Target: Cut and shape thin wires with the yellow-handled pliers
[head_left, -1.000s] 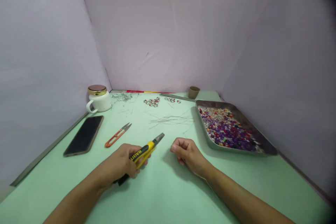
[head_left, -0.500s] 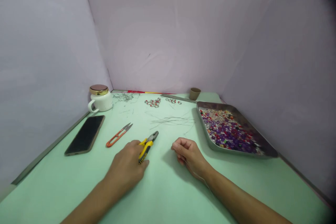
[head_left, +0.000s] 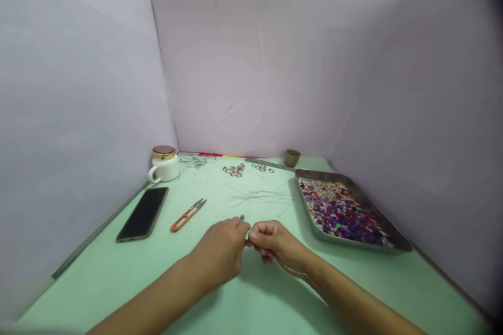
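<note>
My left hand (head_left: pixel 223 246) is closed round the pliers; only the grey metal tip of the pliers (head_left: pixel 241 217) shows past the fingers, and the handles are hidden. Close against it, my right hand (head_left: pixel 277 241) is pinched shut. A thin wire (head_left: pixel 290 271) runs back from the right fingers beneath the wrist; the end in the pinch is too small to make out. Orange thread snips (head_left: pixel 187 215) lie to the left of my left hand. Loose thin wires (head_left: pixel 261 196) are spread on the green table (head_left: pixel 259 303) beyond both hands.
To the right stands a metal tray (head_left: pixel 314 226) of mixed beads (head_left: pixel 341 214). Beaded pieces (head_left: pixel 234 169), a tangle of wire (head_left: pixel 195 162) and a small brown cup (head_left: pixel 292 158) sit at the back. A phone (head_left: pixel 143 214) and a white lidded mug (head_left: pixel 165 167) are at left.
My left hand has picked the pliers up off the table and moved right, up to my right hand. The view has tilted upward, showing the wall above the partition.
</note>
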### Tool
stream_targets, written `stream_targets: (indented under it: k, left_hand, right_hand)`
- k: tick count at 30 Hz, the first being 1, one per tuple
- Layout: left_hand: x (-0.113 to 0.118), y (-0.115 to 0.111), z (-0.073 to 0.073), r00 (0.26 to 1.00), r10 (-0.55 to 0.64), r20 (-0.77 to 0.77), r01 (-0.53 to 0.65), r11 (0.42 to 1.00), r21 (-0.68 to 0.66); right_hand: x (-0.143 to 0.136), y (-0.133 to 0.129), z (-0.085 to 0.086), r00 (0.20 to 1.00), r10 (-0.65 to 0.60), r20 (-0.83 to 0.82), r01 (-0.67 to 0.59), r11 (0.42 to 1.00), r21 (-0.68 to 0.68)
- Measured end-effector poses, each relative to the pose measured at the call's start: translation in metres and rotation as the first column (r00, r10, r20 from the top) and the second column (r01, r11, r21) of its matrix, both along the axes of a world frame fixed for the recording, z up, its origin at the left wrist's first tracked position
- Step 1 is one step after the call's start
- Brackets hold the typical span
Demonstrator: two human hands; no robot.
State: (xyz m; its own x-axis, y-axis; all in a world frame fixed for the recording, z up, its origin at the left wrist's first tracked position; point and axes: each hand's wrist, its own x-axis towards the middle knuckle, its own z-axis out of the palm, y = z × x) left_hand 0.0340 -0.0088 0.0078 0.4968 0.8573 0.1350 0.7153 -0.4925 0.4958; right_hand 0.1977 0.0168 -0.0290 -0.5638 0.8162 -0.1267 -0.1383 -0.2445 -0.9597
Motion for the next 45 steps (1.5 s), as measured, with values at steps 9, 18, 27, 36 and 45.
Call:
stream_targets:
  k: [9, 18, 27, 36, 45]
  left_hand:
    - [-0.032, 0.052, 0.034, 0.961, 0.219, 0.169, -0.165, 0.945, -0.284]
    - [-0.017, 0.058, 0.021, 0.872, 0.268, 0.409, -0.027, 0.862, -0.506]
    - [0.003, 0.054, -0.02, 0.847, 0.26, 0.464, 0.145, 0.727, -0.671]
    - [-0.023, 0.095, -0.001, 0.647, 0.472, 0.598, 0.042, 0.762, -0.646]
    - [-0.005, 0.083, -0.006, 0.595, 0.515, 0.617, 0.136, 0.692, -0.709]
  right_hand:
    - [0.034, 0.034, 0.018, 0.943, -0.333, 0.031, 0.334, 0.932, -0.141]
    - [0.022, 0.043, 0.035, 0.907, -0.412, -0.082, 0.419, 0.904, 0.09]
    - [-0.013, 0.057, 0.023, 0.904, -0.427, -0.001, 0.417, 0.88, 0.228]
    - [-0.009, 0.056, 0.011, 0.98, -0.165, 0.107, 0.146, 0.975, 0.168]
    - [-0.016, 0.049, 0.008, 0.98, -0.123, 0.157, 0.092, 0.977, 0.193]
